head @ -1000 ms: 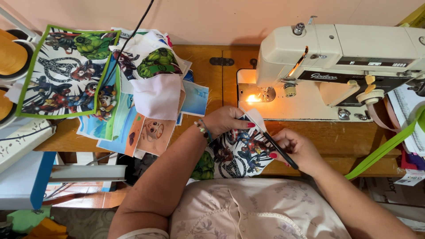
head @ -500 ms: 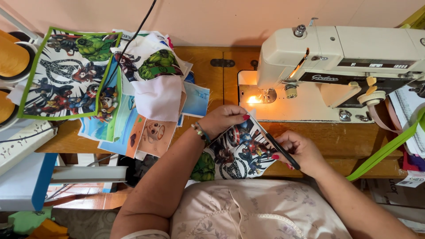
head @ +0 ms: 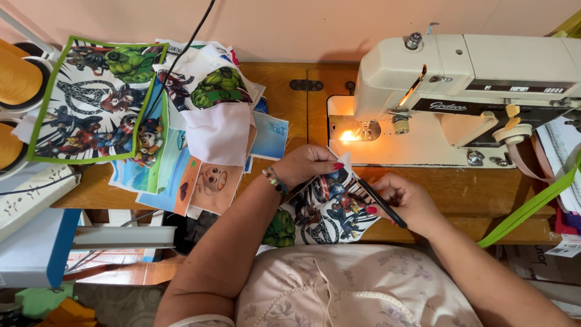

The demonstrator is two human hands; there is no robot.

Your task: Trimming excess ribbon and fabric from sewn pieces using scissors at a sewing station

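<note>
My left hand (head: pixel 310 166) pinches the top edge of a cartoon-printed fabric piece (head: pixel 327 212), held at the front edge of the wooden sewing table (head: pixel 290 103). My right hand (head: pixel 405 203) grips the fabric's right side and holds a thin black tool (head: pixel 382 204), like a pen or small snips, slanted across the cloth. Red-painted nails show on both hands. A beaded bracelet sits on the left wrist. The cream sewing machine (head: pixel 472 66) stands just beyond, its needle lamp (head: pixel 350 135) lit.
A pile of printed fabric pieces (head: pixel 181 121) covers the table's left side, one edged in green binding (head: pixel 36 112). Orange thread cones (head: pixel 15 79) stand at far left. A green strap (head: pixel 532 206) hangs at right. A black cable (head: pixel 193 36) crosses the pile.
The fabric piece has been unfolded and spread wider between both hands. The black tool has shifted slightly along the cloth's right edge. Both hands stay in front of the machine.
</note>
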